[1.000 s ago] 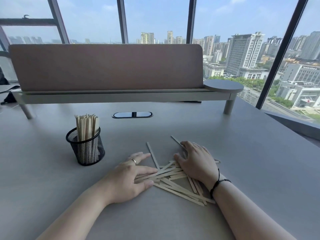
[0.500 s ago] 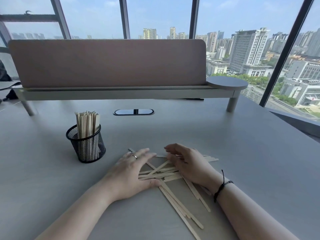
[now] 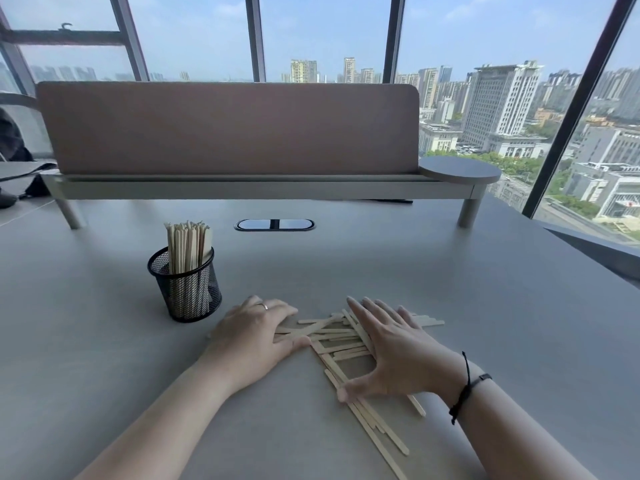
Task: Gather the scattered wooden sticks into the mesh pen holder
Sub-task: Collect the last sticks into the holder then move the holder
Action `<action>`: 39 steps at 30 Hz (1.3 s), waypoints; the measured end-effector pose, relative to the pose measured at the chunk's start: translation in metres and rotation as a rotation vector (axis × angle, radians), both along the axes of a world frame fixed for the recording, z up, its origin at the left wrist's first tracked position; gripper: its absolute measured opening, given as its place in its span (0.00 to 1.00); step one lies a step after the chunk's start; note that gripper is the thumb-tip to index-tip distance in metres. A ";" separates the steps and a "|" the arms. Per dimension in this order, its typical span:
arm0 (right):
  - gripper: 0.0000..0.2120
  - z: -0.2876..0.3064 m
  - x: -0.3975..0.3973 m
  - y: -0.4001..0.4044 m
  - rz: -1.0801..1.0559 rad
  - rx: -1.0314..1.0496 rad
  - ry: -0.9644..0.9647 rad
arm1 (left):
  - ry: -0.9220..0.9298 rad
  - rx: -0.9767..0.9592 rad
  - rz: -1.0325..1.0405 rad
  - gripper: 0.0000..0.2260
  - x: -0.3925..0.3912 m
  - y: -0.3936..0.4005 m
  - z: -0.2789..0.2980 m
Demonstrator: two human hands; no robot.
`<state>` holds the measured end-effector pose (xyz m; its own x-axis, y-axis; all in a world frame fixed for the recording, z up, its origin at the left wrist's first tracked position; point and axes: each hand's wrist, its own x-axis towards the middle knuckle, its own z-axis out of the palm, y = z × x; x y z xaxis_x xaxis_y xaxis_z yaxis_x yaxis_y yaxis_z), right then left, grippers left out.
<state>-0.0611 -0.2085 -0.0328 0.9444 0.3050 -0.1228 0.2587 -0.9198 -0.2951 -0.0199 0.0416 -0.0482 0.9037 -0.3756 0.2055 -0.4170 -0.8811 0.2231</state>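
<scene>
Spread wider now, right hand [image 3: 394,355] presses sticks [image 3: 332,336].

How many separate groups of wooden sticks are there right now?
2: one bundle upright in the mesh pen holder, one loose pile flat on the desk between both hands; some lie hidden beneath them.

A pile of loose wooden sticks [image 3: 341,337] is spread on the grey surface [image 3: 485,323] near its front edge. The left hand [image 3: 254,336] and the right hand [image 3: 388,348] are laid flat on the pile, fingers extended. Beside the left hand, a black mesh pen holder [image 3: 185,285] is stood upright, filled with sticks.
</scene>
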 end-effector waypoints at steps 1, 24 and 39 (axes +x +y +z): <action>0.66 0.000 0.000 0.000 0.002 0.008 0.009 | -0.001 0.008 0.018 0.32 -0.001 0.000 0.001; 0.39 -0.003 0.013 -0.009 -0.144 0.117 -0.123 | 0.004 -0.141 0.065 0.06 0.003 0.010 0.001; 0.45 -0.013 0.020 -0.002 -0.172 0.205 -0.143 | -0.085 -0.150 0.013 0.08 0.000 -0.004 -0.010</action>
<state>-0.0410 -0.2109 -0.0457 0.9876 0.1437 0.0626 0.1565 -0.8788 -0.4508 -0.0195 0.0373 -0.0580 0.8855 -0.3231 0.3340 -0.4283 -0.8462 0.3171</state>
